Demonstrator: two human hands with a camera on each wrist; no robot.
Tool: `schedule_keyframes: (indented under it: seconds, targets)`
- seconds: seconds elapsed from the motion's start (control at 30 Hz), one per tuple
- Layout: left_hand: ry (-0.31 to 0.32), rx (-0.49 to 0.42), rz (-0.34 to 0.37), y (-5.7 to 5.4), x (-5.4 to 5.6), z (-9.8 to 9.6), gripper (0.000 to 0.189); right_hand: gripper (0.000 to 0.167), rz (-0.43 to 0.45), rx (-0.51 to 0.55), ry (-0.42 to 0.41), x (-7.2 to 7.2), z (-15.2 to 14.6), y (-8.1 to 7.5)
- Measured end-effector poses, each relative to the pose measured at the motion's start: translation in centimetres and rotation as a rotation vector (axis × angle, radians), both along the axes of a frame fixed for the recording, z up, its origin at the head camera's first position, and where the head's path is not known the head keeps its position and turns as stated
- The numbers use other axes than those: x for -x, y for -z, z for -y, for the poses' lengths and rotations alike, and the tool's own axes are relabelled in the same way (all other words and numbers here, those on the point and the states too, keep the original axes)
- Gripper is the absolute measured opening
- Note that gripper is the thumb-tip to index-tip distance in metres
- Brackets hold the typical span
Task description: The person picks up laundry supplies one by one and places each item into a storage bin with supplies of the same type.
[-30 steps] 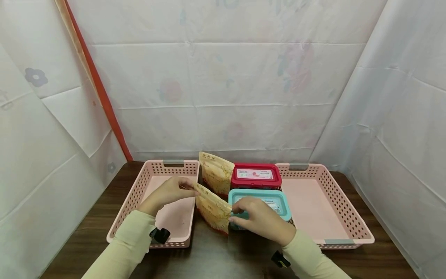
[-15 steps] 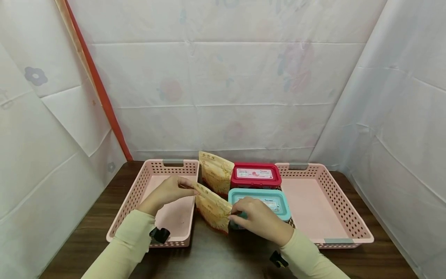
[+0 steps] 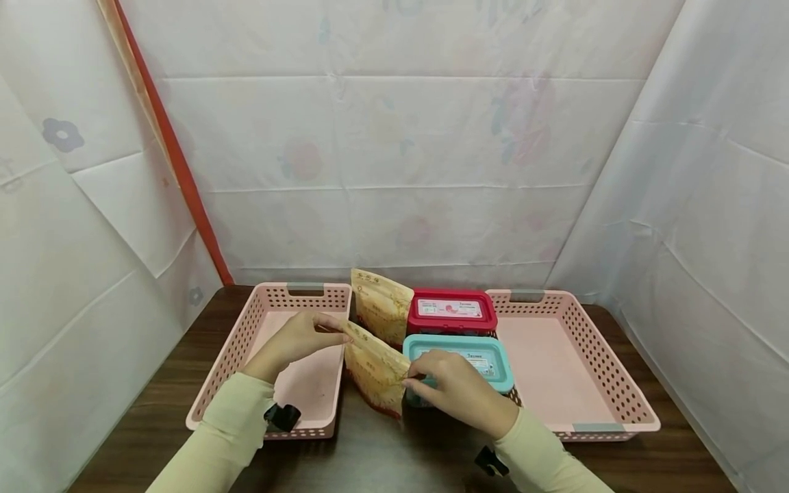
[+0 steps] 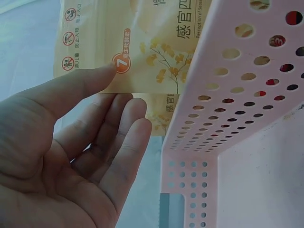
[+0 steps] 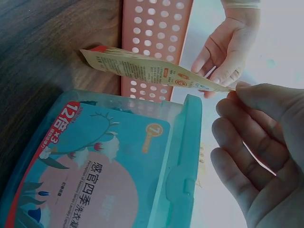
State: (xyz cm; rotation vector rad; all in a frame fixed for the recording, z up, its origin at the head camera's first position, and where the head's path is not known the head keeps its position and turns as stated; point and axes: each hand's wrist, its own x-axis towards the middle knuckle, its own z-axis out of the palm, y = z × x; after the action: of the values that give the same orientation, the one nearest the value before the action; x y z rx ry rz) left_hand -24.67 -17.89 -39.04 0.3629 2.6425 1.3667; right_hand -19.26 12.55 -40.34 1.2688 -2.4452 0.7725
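Note:
A yellow stand-up pouch [image 3: 374,370] with a red bottom edge stands between the left basket and the teal-lidded box. My left hand [image 3: 308,337] pinches its upper left corner between thumb and fingers, reaching over the pink basket [image 4: 190,109]. At the opposite upper corner, my right hand [image 3: 459,387] pinches the pouch, as the right wrist view shows along the pouch's edge [image 5: 156,71]. The teal-lidded box [image 3: 496,359] lies partly behind my right hand. Behind the held pouch stands a second yellow pouch [image 3: 381,305].
A red-lidded box [image 3: 453,308] sits behind the teal one. Pink perforated baskets flank the group, a left basket [image 3: 212,383] and a right basket [image 3: 622,366]. Everything rests on a dark wooden table [image 3: 370,465], with white sheeting [image 3: 431,171] around the back and sides.

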Motion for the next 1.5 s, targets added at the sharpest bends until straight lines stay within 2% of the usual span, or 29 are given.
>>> schedule_keyframes:
  seconds: [0.27, 0.53, 0.7, 1.0, 1.5]
  targets:
    - [-0.027, -0.005, -0.053, -0.7, -0.3, -0.2, 0.023, 0.008, -0.075, 0.067, -0.012, 0.0, -0.1, -0.3]
    - [-0.011, 0.017, -0.117, -1.7, -0.5, -0.2, 0.02, 0.005, -0.102, 0.133, -0.018, 0.0, -0.1, -0.8]
    - [0.006, -0.017, -0.144, -2.1, -0.5, -0.1, 0.022, 0.007, -0.127, 0.18, -0.022, -0.3, -0.1, -1.3]
    - [-0.011, -0.062, -0.182, -3.7, -1.0, -0.3, 0.026, 0.011, -0.101, 0.232, -0.027, -0.6, -0.1, -2.7]
    - [-0.024, -0.121, -0.204, -4.6, -1.3, -0.4, 0.025, 0.012, -0.119, 0.269, -0.033, -0.5, -0.2, -3.8]
